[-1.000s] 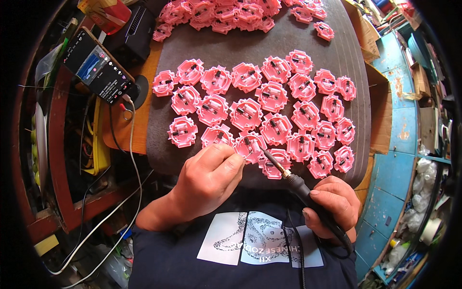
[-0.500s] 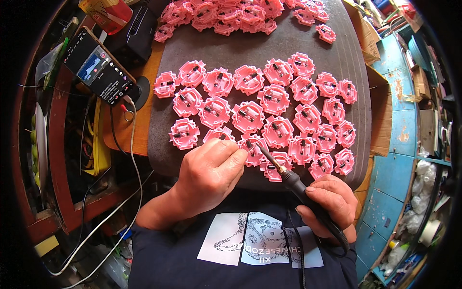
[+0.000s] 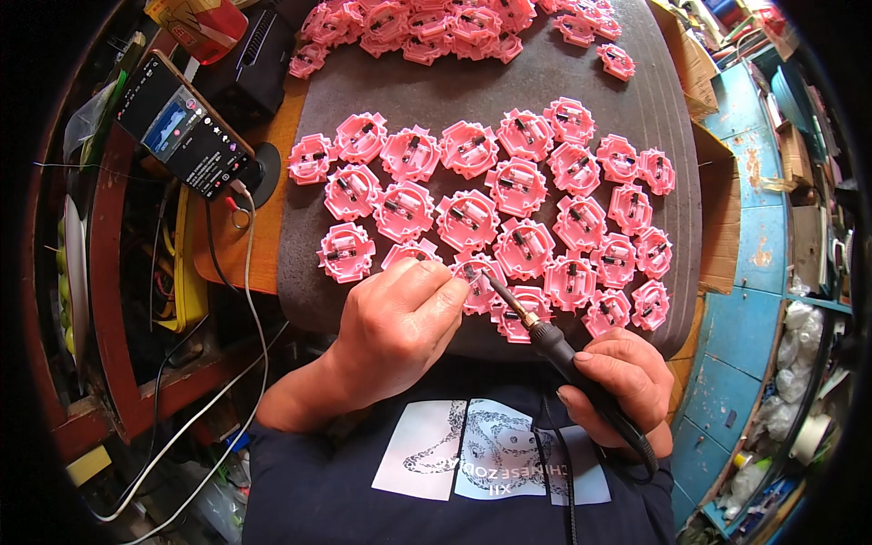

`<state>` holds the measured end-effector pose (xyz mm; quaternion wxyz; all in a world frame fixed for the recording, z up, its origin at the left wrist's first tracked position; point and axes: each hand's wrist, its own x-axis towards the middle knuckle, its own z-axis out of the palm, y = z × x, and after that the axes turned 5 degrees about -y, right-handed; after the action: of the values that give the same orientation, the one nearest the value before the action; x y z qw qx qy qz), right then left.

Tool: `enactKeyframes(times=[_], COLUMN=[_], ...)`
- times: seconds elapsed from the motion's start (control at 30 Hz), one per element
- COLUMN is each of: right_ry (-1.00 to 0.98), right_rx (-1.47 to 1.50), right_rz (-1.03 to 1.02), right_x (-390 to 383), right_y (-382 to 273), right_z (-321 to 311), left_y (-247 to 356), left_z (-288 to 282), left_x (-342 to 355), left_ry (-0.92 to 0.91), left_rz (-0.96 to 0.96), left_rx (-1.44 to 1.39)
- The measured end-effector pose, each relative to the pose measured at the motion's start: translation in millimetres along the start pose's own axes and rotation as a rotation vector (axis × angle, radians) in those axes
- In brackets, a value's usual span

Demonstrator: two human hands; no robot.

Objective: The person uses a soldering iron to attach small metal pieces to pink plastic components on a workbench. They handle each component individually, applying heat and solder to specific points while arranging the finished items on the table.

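Note:
My right hand [image 3: 625, 381] is wrapped round the black handle of a soldering iron [image 3: 565, 348], which slants up to the left. Its dark tip rests at a pink plastic housing [image 3: 474, 292] in the front row. Beside that housing, my left hand [image 3: 400, 318] is closed in a pinch. From its fingertips a thin, silvery strand of solder wire [image 3: 473, 277] reaches toward the iron's tip; most of it is hidden by the fingers. Several like pink housings with small black parts inside, such as one in the middle [image 3: 468, 221], lie in loose rows on the dark board [image 3: 436, 91].
A heap of pink housings [image 3: 427, 32] covers the far side of the board. At left, a phone [image 3: 186, 127] stands on a round holder, with a white cable [image 3: 257, 300] hanging down. Cardboard [image 3: 718, 213] and blue cabinets [image 3: 740, 336] flank the right side.
Both hands and the iron stay almost in place, with only tiny shifts at the tip. The phone's screen picture has changed slightly.

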<state>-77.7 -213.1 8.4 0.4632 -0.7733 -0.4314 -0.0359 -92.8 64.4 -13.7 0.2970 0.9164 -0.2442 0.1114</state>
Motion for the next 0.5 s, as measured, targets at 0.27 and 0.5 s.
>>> enactKeyframes(times=[0.27, 0.5], right_ry=[0.007, -0.002], right_rx=[-0.003, 0.008], right_rz=[-0.011, -0.007], right_x=[0.9, 0.7], right_y=[0.2, 0.3], right_z=[-0.1, -0.1], left_y=[-0.4, -0.6], left_z=[0.8, 2.5], left_x=[0.5, 2.4], left_ry=[-0.004, 0.0], left_rz=[-0.004, -0.006], left_rx=[0.002, 0.008])
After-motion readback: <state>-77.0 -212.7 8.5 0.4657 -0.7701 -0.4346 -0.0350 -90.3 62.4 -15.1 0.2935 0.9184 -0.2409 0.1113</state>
